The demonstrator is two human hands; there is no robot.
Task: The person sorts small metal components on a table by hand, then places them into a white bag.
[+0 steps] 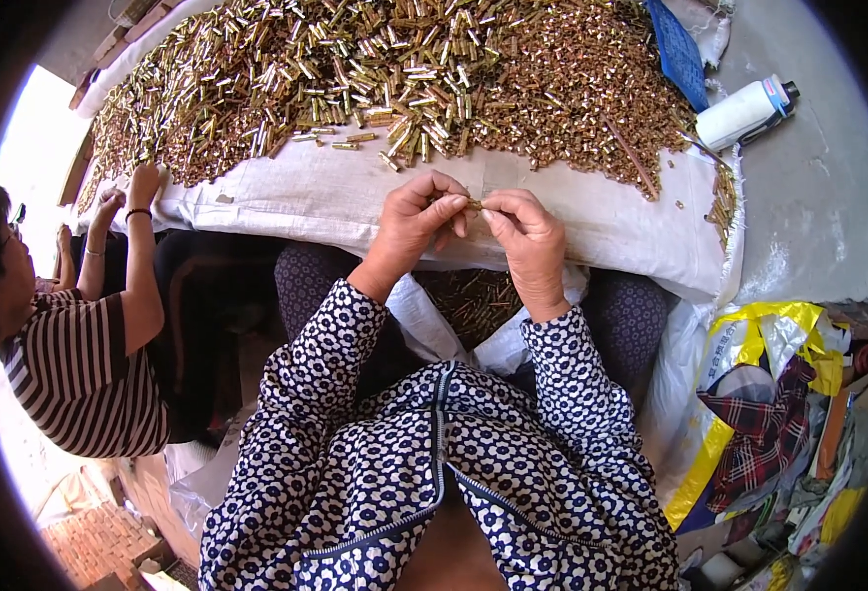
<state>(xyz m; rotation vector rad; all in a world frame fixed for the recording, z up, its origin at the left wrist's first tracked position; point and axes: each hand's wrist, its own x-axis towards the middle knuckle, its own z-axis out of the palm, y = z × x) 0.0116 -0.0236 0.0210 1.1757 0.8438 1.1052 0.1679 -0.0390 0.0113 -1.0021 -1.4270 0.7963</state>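
Fingers of the left hand (pixel 412 219) and right hand (pixel 532 239) pinch, nearly closed, one small brass piece (pixel 474 204) above the worktop (pixel 296 197); I see one bag (pixel 721 347) with printed writing, one white bottle (pixel 737 116).

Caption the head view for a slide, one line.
Left-hand grip and right-hand grip pinch a small brass-coloured metal piece near a white woven sheet heaped with shiny gold-coloured metal tubes.

Informal workshop, by the heaped brass-coloured metal parts (pixel 404 74) and co-worker (pixel 89 374) alongside.
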